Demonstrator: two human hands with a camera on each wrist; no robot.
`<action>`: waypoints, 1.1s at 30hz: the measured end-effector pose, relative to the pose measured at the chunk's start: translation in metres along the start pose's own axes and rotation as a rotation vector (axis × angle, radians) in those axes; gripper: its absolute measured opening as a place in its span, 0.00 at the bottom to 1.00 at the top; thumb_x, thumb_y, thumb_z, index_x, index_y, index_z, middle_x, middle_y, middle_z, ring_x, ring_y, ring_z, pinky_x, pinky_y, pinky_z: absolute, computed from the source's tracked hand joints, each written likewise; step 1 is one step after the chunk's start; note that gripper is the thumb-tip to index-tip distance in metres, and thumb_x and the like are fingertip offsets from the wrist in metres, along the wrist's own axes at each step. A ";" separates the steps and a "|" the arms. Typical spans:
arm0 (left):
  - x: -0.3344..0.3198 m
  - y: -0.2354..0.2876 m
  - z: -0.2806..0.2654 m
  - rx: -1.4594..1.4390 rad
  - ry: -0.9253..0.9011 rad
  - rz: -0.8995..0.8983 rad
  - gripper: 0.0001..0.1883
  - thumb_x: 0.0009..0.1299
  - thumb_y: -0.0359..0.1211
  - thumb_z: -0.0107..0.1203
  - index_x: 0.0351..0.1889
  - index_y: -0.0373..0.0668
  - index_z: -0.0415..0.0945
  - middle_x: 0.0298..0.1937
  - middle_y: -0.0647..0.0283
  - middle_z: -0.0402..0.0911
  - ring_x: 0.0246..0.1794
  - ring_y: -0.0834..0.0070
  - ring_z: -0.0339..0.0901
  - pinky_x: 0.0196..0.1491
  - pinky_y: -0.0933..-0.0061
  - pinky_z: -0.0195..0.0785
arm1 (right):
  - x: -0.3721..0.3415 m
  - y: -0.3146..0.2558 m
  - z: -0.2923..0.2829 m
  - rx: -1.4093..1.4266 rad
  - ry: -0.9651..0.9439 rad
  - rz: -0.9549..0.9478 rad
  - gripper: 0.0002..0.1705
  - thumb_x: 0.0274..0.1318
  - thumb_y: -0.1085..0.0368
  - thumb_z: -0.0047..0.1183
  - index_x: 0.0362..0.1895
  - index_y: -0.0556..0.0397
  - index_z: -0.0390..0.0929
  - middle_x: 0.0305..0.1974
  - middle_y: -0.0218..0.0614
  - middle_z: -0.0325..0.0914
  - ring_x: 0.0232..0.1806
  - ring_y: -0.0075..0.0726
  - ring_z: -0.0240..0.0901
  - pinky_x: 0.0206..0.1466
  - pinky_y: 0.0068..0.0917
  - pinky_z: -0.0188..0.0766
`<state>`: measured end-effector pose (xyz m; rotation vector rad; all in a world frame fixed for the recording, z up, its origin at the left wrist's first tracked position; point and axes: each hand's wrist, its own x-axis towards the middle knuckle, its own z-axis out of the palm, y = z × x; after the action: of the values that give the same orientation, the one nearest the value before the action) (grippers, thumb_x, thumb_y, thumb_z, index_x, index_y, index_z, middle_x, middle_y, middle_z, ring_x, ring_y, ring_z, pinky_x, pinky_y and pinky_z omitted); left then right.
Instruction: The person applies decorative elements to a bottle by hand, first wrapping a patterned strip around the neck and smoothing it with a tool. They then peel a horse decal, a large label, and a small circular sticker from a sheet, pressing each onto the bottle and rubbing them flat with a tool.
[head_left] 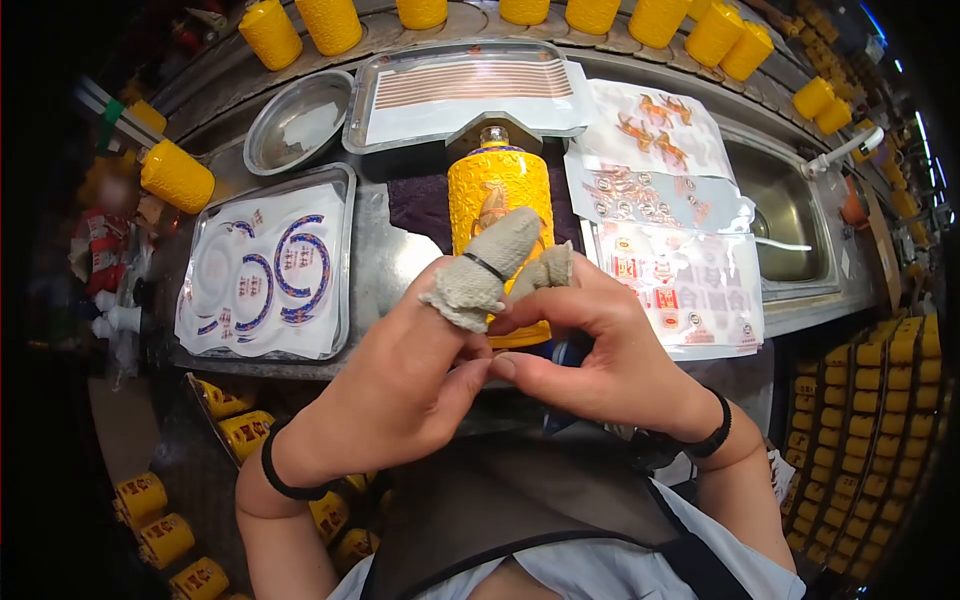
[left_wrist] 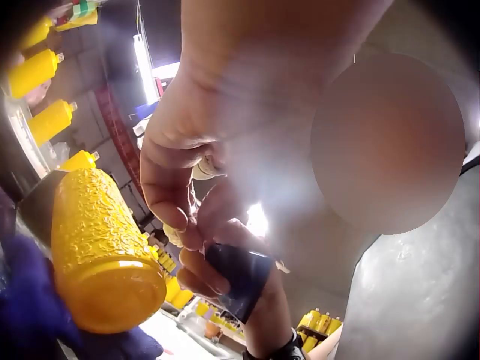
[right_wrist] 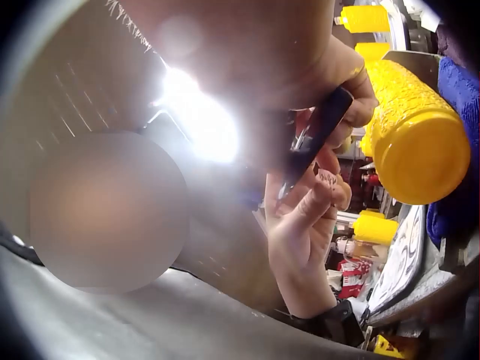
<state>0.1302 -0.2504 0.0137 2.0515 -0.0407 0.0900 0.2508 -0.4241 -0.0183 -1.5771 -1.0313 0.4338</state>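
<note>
Both hands meet in front of a yellow embossed bottle (head_left: 500,185), which stands upright with a horse figure on its side. My left hand (head_left: 405,350) pinches a small printed decal (right_wrist: 328,178) at its fingertips, mostly hidden in the head view. My right hand (head_left: 610,345) holds a dark blue flat scraper (left_wrist: 241,279) in its curled fingers, with thumb and forefinger tips right at the left thumb tip. A cloth finger sleeve (head_left: 480,275) with a black band covers fingers of the left hand; another cloth sleeve (head_left: 545,268) is on the right.
A tray (head_left: 348,215) of blue ring decals lies left, a metal bowl (head_left: 262,150) and striped-sheet tray (head_left: 360,125) behind. Decal sheets (head_left: 672,215) lie right, beside a sink (head_left: 795,225). Yellow bottles (head_left: 270,35) line the back. Dark cloth (head_left: 415,205) lies under the bottle.
</note>
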 end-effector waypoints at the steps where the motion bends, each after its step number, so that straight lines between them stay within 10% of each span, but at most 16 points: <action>1: 0.000 0.002 0.002 0.027 -0.024 0.017 0.24 0.61 0.16 0.57 0.56 0.30 0.66 0.54 0.44 0.67 0.36 0.59 0.78 0.40 0.65 0.73 | -0.002 0.002 0.000 0.009 -0.027 -0.001 0.09 0.48 0.67 0.67 0.36 0.51 0.85 0.35 0.30 0.76 0.35 0.23 0.67 0.34 0.20 0.61; 3: -0.001 0.002 0.005 0.029 -0.006 0.017 0.23 0.61 0.17 0.57 0.56 0.30 0.66 0.53 0.45 0.68 0.36 0.60 0.78 0.41 0.65 0.73 | -0.004 -0.005 -0.006 -0.041 -0.094 0.086 0.06 0.51 0.66 0.64 0.32 0.53 0.81 0.39 0.41 0.75 0.39 0.37 0.73 0.42 0.30 0.69; 9: -0.014 -0.011 0.013 -0.118 0.052 -0.131 0.32 0.65 0.19 0.57 0.68 0.33 0.59 0.51 0.56 0.74 0.43 0.73 0.78 0.47 0.73 0.71 | -0.020 0.002 -0.005 0.000 0.029 0.184 0.04 0.53 0.69 0.64 0.32 0.55 0.83 0.30 0.27 0.79 0.33 0.17 0.72 0.38 0.18 0.66; 17: -0.018 -0.012 0.044 -0.608 0.283 -0.246 0.36 0.64 0.21 0.62 0.72 0.36 0.59 0.47 0.64 0.77 0.50 0.79 0.74 0.54 0.76 0.65 | -0.024 0.001 -0.001 0.141 0.103 0.301 0.04 0.54 0.66 0.64 0.31 0.52 0.84 0.28 0.26 0.79 0.33 0.22 0.65 0.39 0.23 0.62; 33: 0.011 -0.009 0.025 -0.058 0.204 -0.121 0.30 0.66 0.20 0.55 0.68 0.37 0.66 0.38 0.68 0.76 0.38 0.83 0.72 0.46 0.80 0.67 | -0.030 0.025 -0.005 0.162 0.128 0.326 0.05 0.52 0.65 0.65 0.31 0.53 0.84 0.29 0.29 0.78 0.33 0.24 0.67 0.37 0.23 0.62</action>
<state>0.1431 -0.2679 -0.0048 1.9725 0.2050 0.2202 0.2478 -0.4501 -0.0480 -1.6070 -0.6259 0.6136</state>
